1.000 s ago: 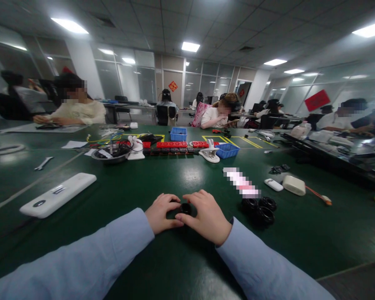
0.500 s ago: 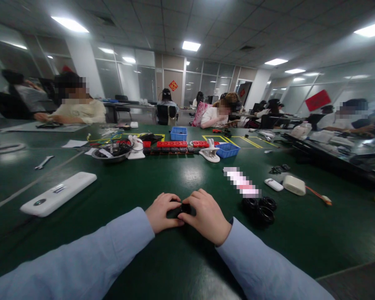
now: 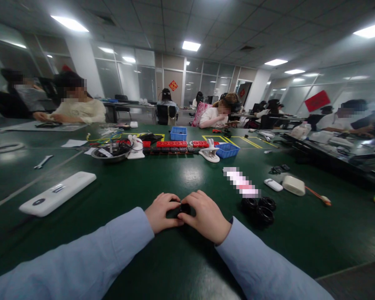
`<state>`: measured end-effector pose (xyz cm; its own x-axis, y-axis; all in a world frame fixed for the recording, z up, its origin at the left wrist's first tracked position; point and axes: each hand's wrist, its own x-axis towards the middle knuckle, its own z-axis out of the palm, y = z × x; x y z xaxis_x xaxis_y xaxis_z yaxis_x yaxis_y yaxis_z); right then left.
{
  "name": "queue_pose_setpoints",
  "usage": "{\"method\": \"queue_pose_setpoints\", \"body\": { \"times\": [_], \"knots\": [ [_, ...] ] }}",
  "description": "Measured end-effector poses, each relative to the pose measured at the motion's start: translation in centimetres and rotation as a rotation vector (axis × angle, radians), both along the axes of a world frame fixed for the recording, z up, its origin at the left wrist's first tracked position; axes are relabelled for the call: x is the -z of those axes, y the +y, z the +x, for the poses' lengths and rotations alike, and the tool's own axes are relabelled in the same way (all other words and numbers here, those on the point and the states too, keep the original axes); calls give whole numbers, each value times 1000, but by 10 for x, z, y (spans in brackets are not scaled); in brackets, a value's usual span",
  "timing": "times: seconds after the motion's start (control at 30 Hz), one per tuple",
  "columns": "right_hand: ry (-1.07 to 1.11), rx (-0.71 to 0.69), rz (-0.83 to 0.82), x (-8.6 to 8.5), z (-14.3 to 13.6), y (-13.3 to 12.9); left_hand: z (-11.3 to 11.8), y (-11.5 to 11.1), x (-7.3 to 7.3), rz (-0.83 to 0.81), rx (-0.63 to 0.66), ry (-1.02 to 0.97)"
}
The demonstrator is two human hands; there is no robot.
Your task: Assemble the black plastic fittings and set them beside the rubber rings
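Note:
Both of my hands meet over the green table (image 3: 137, 271), fingertips around a small black object (image 3: 185, 208) that is mostly covered. My left hand (image 3: 163, 211) pinches it from the left, thumb below and fingers above. From the right, my right hand (image 3: 206, 214) curls round the same object, its thumb at the lower edge. Several black rings (image 3: 265, 214) lie in a cluster to the right of my right hand. Just behind them is a phone (image 3: 242, 182) with a blurred-out screen.
A long white device (image 3: 59, 193) lies at the left, a wrench (image 3: 43, 162) behind it. Red strips (image 3: 171, 144), a metal bowl (image 3: 111, 157), white clamps (image 3: 210, 153) and blue baskets (image 3: 227, 150) stand farther back. A white box (image 3: 293, 186) is at the right. People sit beyond.
My hands stay nearly still around the black object, with only a slight shift of the right fingers. A person across the table has leaned slightly.

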<state>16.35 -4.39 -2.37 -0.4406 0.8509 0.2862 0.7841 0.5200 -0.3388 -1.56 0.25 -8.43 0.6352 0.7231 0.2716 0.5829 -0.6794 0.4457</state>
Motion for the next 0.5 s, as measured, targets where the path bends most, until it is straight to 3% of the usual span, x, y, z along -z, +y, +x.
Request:
{"method": "queue_pose_setpoints", "body": {
  "times": [0.5],
  "knots": [
    [145, -235, -93, 0, 0, 5, 0, 2, 2, 3, -8, 27]
  ]
}}
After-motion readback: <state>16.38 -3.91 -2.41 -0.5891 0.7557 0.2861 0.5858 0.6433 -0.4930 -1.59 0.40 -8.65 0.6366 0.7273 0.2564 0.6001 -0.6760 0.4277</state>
